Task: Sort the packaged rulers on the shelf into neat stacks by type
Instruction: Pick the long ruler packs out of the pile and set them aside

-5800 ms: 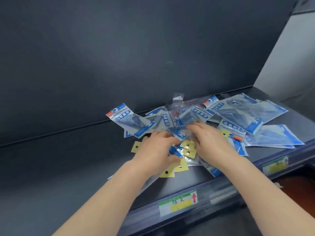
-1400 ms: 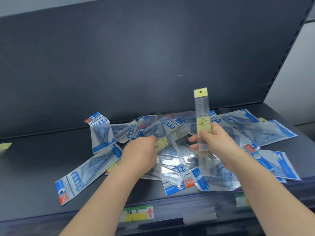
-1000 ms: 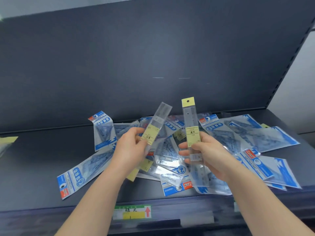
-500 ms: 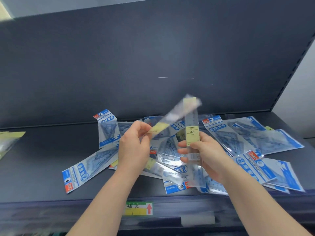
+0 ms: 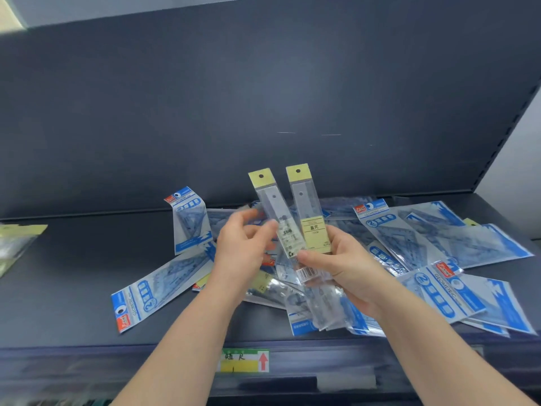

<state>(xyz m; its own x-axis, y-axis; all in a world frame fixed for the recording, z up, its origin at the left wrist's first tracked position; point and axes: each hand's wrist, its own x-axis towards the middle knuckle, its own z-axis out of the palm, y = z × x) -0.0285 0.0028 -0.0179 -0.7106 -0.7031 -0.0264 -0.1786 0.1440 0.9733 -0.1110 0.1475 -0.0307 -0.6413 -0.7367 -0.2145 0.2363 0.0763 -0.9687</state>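
Above a dark grey shelf (image 5: 73, 273) strewn with blue-and-clear set-square packets (image 5: 439, 291), the right hand (image 5: 348, 268) clamps two narrow clear yellow-topped ruler packs (image 5: 306, 200) upright, side by side, while the left hand (image 5: 243, 250) pinches the left pack (image 5: 270, 200) at its edge.

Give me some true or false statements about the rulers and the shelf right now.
Two yellow-topped ruler packs are held up side by side above the pile: true.
The blue packs lie in one neat stack: false; they lie scattered and overlapping on the shelf.
The right hand is empty: false; its fingers grip the pack with the yellow label.
A tag with a red arrow sits on the shelf's front edge: true.
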